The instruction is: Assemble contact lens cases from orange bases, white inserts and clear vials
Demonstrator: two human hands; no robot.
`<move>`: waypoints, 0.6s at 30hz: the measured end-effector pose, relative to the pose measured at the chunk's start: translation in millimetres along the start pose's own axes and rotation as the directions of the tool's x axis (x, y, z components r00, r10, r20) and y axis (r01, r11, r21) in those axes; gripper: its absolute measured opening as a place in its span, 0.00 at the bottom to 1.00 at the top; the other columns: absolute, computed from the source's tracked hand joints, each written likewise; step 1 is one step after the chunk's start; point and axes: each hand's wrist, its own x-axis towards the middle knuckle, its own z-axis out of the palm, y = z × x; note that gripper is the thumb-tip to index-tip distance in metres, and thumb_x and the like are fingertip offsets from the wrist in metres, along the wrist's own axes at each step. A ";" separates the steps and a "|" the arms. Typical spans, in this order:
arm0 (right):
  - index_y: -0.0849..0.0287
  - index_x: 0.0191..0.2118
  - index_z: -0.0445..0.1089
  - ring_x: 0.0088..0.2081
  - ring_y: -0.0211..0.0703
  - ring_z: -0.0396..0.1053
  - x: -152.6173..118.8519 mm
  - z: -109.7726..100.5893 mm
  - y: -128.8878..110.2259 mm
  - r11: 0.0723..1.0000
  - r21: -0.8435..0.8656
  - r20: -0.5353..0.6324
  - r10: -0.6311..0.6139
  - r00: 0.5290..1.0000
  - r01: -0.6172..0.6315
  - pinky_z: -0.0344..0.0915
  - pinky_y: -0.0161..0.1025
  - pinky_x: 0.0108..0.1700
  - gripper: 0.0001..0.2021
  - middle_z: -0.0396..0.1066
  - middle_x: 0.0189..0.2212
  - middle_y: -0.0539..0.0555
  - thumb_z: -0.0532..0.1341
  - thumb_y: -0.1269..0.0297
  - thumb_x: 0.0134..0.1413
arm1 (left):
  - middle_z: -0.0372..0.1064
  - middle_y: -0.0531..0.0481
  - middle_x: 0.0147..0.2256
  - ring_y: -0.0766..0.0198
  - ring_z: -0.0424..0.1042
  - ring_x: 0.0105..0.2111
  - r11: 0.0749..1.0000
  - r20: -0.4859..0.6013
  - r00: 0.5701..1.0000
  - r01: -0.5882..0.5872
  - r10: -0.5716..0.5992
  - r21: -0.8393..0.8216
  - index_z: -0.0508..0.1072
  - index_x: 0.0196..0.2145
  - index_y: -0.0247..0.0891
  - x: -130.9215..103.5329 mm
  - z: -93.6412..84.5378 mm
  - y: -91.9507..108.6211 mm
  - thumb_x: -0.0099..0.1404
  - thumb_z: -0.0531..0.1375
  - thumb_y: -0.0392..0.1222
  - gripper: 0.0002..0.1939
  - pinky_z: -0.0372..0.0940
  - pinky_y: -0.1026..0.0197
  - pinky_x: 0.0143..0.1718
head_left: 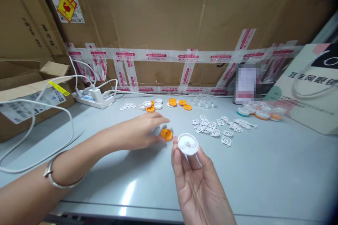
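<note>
Palm up, my right hand [198, 179] holds a round white toothed part [187, 144] at its fingertips. My left hand [142, 130] reaches over the table with thumb and fingers apart. Its thumb tip is at the left edge of an orange round part [166, 134], which lies flat on the table; whether they touch is hard to tell. Behind it are white and orange rings [150, 109] and more orange rings [187, 107]. Several white openwork pieces [211, 126] lie loose to the right.
Small white pieces [128, 105] and clear plastic parts [203, 101] sit toward the back. A power strip [97, 102], cables and an open carton [34, 105] are at left. Finished-looking discs [262, 111] and a printed bag [311, 88] stand at right.
</note>
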 end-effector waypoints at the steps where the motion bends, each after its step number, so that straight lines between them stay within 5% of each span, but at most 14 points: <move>1: 0.64 0.36 0.74 0.44 0.39 0.72 0.3 0.0 -0.1 1.000 0.006 -0.002 0.000 1.000 0.000 0.69 0.31 0.46 0.06 0.77 0.37 0.55 0.62 0.69 0.51 | 0.62 0.43 0.50 0.56 0.64 0.48 1.000 0.038 0.999 -0.030 0.029 0.009 0.63 0.52 0.41 1.0 5.1 -1.1 0.62 0.56 0.43 0.20 0.60 0.55 0.47; 6: 0.65 0.35 0.74 0.42 0.38 0.73 1.2 0.6 -0.9 1.000 0.013 -0.069 -0.027 0.997 0.028 0.70 0.30 0.45 0.07 0.77 0.36 0.56 0.61 0.69 0.52 | 0.68 0.44 0.41 0.60 0.69 0.41 0.995 0.049 0.994 -0.099 0.099 -0.002 0.70 0.44 0.38 7.5 19.3 -0.6 0.64 0.52 0.35 0.12 0.62 0.59 0.42; 10: 0.64 0.36 0.73 0.43 0.38 0.73 0.7 2.3 -2.7 0.998 0.008 -0.081 -0.062 0.995 0.063 0.70 0.30 0.45 0.06 0.77 0.35 0.54 0.61 0.69 0.51 | 0.70 0.44 0.40 0.60 0.69 0.40 0.986 0.036 0.999 -0.013 0.019 -0.164 0.71 0.44 0.36 9.5 8.0 -7.6 0.62 0.56 0.39 0.13 0.63 0.58 0.42; 14: 0.64 0.34 0.74 0.42 0.39 0.73 1.1 9.8 1.7 0.997 0.011 -0.142 -0.074 0.987 0.077 0.71 0.31 0.44 0.05 0.77 0.34 0.54 0.61 0.70 0.52 | 0.70 0.46 0.44 0.63 0.69 0.42 0.776 0.110 0.994 0.073 -0.004 -0.627 0.69 0.47 0.40 6.1 -11.4 -15.1 0.63 0.55 0.43 0.15 0.64 0.58 0.44; 18: 0.63 0.37 0.73 0.42 0.38 0.73 4.1 18.3 12.9 0.996 -0.013 -0.190 -0.092 0.977 0.092 0.70 0.33 0.45 0.07 0.77 0.36 0.54 0.61 0.70 0.52 | 0.69 0.46 0.44 0.64 0.69 0.42 0.624 0.100 0.995 0.060 0.028 -0.779 0.69 0.46 0.40 2.3 -18.4 -11.8 0.62 0.57 0.41 0.14 0.63 0.58 0.47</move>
